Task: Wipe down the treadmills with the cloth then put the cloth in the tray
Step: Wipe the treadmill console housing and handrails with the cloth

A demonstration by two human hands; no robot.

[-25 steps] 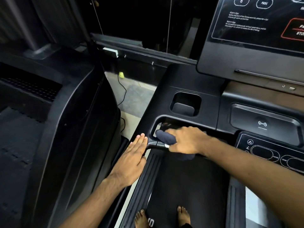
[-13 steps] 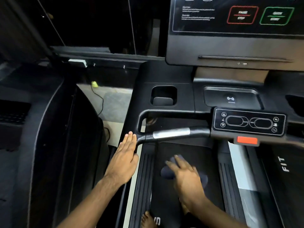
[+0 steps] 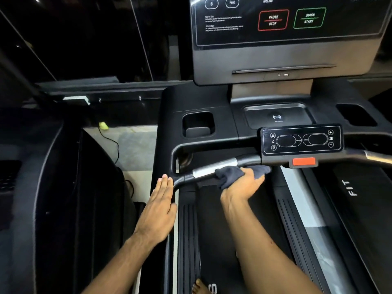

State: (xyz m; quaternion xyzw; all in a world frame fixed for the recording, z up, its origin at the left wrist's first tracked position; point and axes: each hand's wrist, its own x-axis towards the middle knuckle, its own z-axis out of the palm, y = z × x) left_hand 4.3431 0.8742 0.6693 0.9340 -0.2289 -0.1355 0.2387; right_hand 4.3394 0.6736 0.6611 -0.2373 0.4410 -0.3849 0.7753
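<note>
The right hand (image 3: 241, 185) is clamped on the dark cloth (image 3: 230, 175), its grip closed around the bunched fabric and pressing it up against the underside of the handlebar (image 3: 214, 170), just beside the bar's silver section. The left hand (image 3: 158, 211) lies flat with fingers together and straight, holding nothing, its fingertips touching the bar's left bend. Right of the cloth, a control pad (image 3: 301, 140) sits above an orange tab (image 3: 303, 161). Beyond lie a tray (image 3: 277, 118) and cupholder (image 3: 198, 124), under the console (image 3: 286, 28).
</note>
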